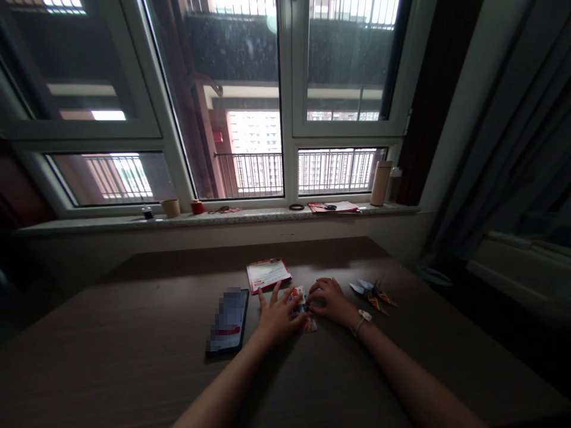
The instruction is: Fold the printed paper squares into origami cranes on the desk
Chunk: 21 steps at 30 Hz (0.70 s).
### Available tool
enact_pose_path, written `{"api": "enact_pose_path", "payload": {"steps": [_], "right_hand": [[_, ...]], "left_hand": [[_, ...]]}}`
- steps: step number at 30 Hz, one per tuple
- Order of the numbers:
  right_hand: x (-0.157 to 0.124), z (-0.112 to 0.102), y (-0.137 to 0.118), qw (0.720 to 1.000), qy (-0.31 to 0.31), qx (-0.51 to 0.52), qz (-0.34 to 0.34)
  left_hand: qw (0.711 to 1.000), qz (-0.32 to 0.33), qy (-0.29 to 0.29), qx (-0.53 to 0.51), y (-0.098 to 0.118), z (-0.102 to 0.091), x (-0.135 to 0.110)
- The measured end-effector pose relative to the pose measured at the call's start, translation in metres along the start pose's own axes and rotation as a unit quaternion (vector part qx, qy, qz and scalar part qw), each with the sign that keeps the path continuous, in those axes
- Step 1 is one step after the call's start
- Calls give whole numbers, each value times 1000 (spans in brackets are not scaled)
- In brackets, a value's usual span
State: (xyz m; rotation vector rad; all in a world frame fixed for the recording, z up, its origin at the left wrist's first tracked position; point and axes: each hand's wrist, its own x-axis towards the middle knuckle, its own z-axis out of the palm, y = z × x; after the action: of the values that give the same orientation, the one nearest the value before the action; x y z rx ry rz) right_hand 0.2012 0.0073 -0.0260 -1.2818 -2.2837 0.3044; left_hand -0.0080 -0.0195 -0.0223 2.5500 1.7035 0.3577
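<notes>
Flat on a piece of colourful printed paper (310,324), which looks folded, lies my left hand (277,318), its fingers spread. From the other side my right hand (332,302) has its fingers curled and pressed together at the paper's right edge. A bracelet circles the right wrist. The fingers cover much of the paper, so its folds are partly hidden. Just beyond my left hand is a stack of printed sheets (268,274), white side up with a red border. Folded paper pieces (373,295) with pointed ends sit to the right of my right hand.
A phone (228,324) with a blurred screen lies left of my left hand on the dark wooden table (147,333). Along the windowsill (263,215) stand a paper cup (171,207), a small red item (197,206), scissors on red papers (334,207) and a tan bottle (381,183).
</notes>
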Motion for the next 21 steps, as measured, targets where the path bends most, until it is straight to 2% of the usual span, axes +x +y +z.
{"api": "enact_pose_path", "payload": {"steps": [11, 21], "right_hand": [[-4, -9, 3, 996, -74, 43, 20], [-5, -12, 6, 990, -129, 47, 20]], "left_hand": [[999, -3, -34, 0, 1, -5, 0], [1000, -4, -15, -5, -2, 0, 0]]}}
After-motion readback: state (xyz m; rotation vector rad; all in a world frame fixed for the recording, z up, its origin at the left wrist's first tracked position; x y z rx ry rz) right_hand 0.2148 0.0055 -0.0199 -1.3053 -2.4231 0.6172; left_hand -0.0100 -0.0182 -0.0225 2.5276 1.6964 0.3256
